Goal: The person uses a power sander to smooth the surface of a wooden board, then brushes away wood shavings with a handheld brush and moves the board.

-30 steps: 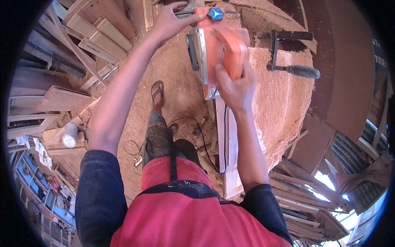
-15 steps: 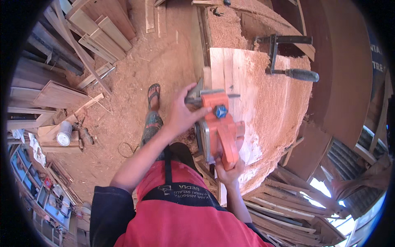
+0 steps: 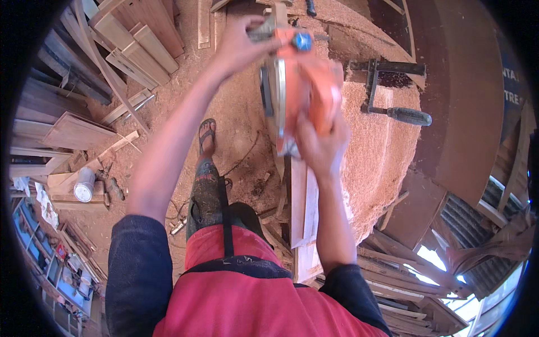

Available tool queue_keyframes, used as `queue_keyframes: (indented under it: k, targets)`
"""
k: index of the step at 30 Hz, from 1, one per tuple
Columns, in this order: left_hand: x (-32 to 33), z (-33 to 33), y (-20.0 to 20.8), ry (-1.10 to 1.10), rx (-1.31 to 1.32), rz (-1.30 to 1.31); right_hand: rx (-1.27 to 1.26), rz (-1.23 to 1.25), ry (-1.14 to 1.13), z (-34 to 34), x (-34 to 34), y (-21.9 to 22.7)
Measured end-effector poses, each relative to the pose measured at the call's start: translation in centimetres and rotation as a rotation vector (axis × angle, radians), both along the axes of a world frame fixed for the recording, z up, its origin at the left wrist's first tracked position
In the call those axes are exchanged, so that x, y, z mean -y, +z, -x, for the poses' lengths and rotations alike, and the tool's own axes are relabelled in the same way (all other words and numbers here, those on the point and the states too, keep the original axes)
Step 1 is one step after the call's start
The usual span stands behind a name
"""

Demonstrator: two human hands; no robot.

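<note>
The orange electric planer [image 3: 300, 92] sat far out along the pale wooden plank [image 3: 303, 208], which ran lengthwise away from the person over a workbench [image 3: 382, 151] heaped with reddish sawdust. The right hand [image 3: 320, 143] was clenched around the planer's rear handle, fingers wrapped tight. The left hand [image 3: 238, 48], arm stretched forward, was curled over the front grip just beside the blue knob [image 3: 303, 40]. To the right of the planer a dark metal clamp [image 3: 387, 92] with a long handle lay on the sawdust. Below the bench, the person's sandalled foot [image 3: 206, 135] stood on the shaving-strewn floor. Stacked boards [image 3: 132, 39] leaned at the upper left, and a white tin [image 3: 84, 184] rested among offcuts at the left.
</note>
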State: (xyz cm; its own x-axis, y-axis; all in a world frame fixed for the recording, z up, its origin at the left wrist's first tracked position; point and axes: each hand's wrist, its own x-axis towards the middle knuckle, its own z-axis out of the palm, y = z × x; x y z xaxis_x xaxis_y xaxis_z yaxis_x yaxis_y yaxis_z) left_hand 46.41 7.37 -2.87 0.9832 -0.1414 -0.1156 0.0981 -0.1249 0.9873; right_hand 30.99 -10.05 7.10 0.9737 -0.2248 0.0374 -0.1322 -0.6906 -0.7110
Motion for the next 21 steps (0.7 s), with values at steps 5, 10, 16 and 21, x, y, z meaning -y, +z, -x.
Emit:
queue_keyframes:
  k: [5,10,16,21]
  targets:
    - [2.8,17.4,-0.8,0.052,0.072,-0.198,-0.096,0.141,0.083,17.4,4.1,0.5]
    - [2.8,21.0,0.8,-0.008,-0.107,-0.092,-0.289,-0.084,-0.142,22.7,3.9,0.4]
    - [2.2,12.5,-2.3,0.090,0.017,-0.091,-0.185,-0.077,-0.012,11.8,1.5,0.4]
    - [1.3,2.8,-3.5,0.099,0.082,-0.103,-0.065,-0.049,0.013,3.3,1.5,-1.5]
